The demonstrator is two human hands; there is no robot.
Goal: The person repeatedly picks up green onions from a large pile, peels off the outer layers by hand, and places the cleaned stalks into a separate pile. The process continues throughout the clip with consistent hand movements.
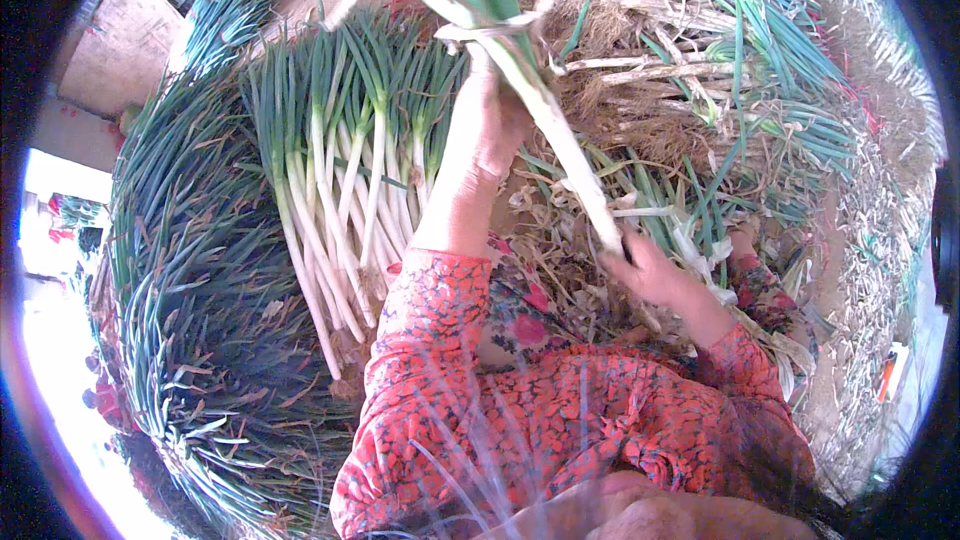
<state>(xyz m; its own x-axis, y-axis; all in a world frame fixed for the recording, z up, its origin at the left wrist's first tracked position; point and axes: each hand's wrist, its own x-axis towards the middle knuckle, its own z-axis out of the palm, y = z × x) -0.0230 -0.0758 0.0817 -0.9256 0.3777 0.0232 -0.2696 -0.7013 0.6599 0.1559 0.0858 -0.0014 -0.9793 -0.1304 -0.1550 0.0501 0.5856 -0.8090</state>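
Observation:
A large green onion (566,139) slants across the middle, its green leaves at the top and its white stem running down to the right. My left hand (491,112) grips it near where the leaves begin, and loose pale outer skin hangs there. The fingers of my right hand (656,270) are closed around the root end. Left of my left forearm, a row of green onions (345,195) with clean white stems lies with leaves pointing away from me and roots towards me.
A big heap of green onion leaves (217,255) curves along the left. At the upper right lie untrimmed onions (675,67) with dry roots. Peeled skins and leaf scraps (592,285) cover the ground before my lap. A pale board (120,52) leans at the upper left.

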